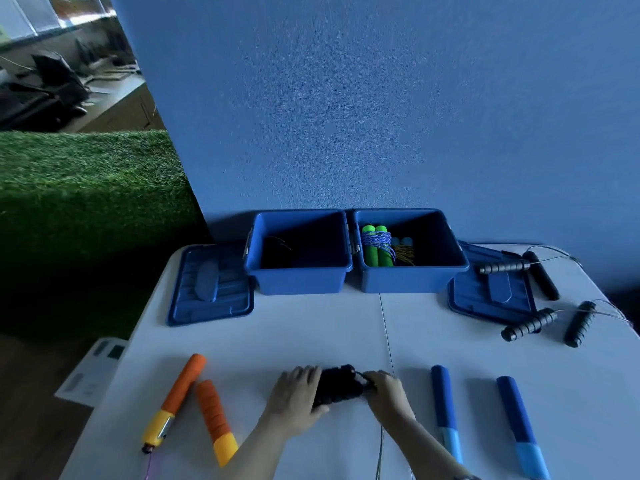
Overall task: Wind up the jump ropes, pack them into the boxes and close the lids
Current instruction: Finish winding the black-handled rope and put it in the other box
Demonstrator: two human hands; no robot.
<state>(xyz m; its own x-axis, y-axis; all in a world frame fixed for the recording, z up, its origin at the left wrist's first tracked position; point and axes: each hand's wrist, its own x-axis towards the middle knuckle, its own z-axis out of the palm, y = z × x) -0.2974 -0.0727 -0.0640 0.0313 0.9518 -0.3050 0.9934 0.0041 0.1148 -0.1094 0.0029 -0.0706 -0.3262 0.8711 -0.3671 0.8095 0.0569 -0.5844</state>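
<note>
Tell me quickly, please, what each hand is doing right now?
Left hand: grips the black jump-rope handles from the left side.
Right hand: fingers curled at the handles' right end, pinching the thin cord.

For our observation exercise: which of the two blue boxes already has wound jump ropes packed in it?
The right-hand box, beside the lid with black handles lying on it. It holds a green-handled bundle and another beside it; the left-hand box shows only a thin cord.
</note>
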